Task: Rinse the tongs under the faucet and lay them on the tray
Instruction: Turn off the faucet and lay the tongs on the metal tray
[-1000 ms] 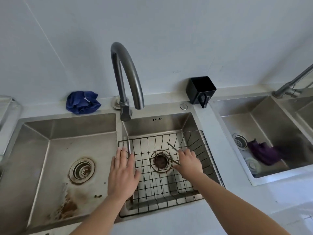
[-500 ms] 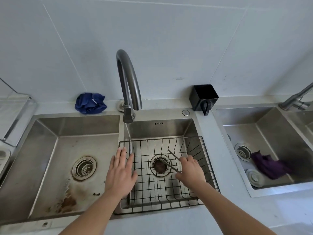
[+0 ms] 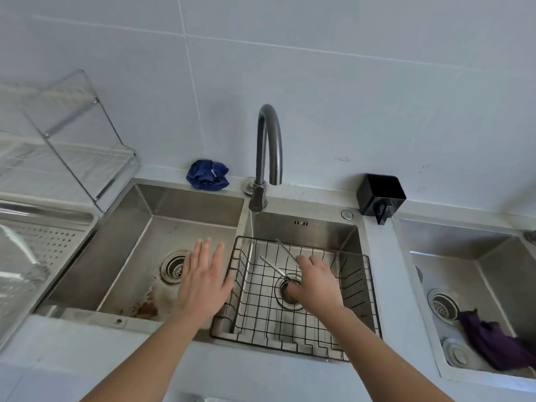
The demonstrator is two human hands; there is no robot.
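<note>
Your right hand (image 3: 314,282) is over the middle basin, fingers curled round the near end of the metal tongs (image 3: 272,266), so the grip is a grasp on the tongs. The two tong arms spread apart and point up and to the left from the hand, above the black wire basket (image 3: 369,285) that sits in this basin. Whether the tips touch the basket wires cannot be told. A thin stream of water (image 3: 251,224) falls from the spout of the faucet (image 3: 269,146) at the basin's rear left corner. The tong tips lie to the right of the stream, near it but not in it. Your left hand (image 3: 203,280) is released: fingers straight and spread, palm down, over the divider between the left basin and the basket, holding nothing. The perforated metal tray (image 3: 43,242) stands at the far left, well apart from the tongs. A crumpled blue cloth (image 3: 208,174) lies on the ledge beside the faucet base, and a purple cloth (image 3: 490,338) lies in the right-hand sink.
</note>
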